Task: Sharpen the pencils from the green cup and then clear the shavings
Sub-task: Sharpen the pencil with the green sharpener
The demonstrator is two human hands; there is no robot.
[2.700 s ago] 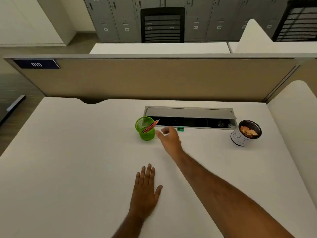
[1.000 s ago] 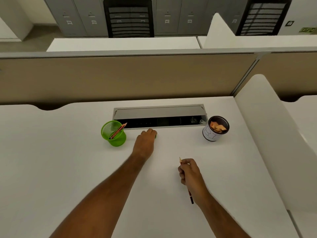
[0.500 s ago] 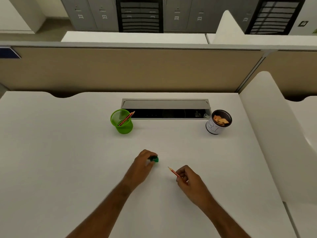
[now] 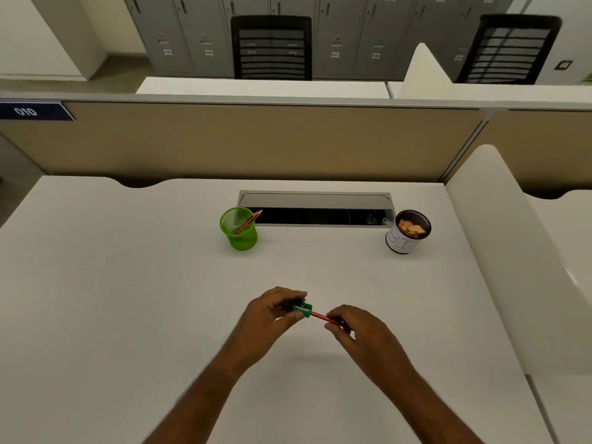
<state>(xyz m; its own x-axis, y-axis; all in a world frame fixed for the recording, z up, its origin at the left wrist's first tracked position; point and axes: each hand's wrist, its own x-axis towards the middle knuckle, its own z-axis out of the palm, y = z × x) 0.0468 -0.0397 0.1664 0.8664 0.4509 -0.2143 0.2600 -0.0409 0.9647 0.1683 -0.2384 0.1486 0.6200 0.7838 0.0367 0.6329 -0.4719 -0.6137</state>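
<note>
My left hand (image 4: 270,314) pinches a small green sharpener (image 4: 303,308) above the middle of the white desk (image 4: 128,299). My right hand (image 4: 355,328) grips a red pencil (image 4: 322,317) whose tip sits in the sharpener's right side. The pencil's back end is hidden under my right hand. A green mesh cup (image 4: 238,229) stands farther back, left of centre, with red pencils (image 4: 248,222) leaning in it.
A white cup with a dark rim (image 4: 406,232), holding pencil shavings, stands at the back right. Between the two cups lies an open cable tray (image 4: 315,208). A tan partition (image 4: 256,139) closes the desk's far edge and a white divider (image 4: 499,238) borders its right side.
My left hand took the sharpener from beside the cable tray and brought it toward me. My hands came together and the pencil tip went into the sharpener.
</note>
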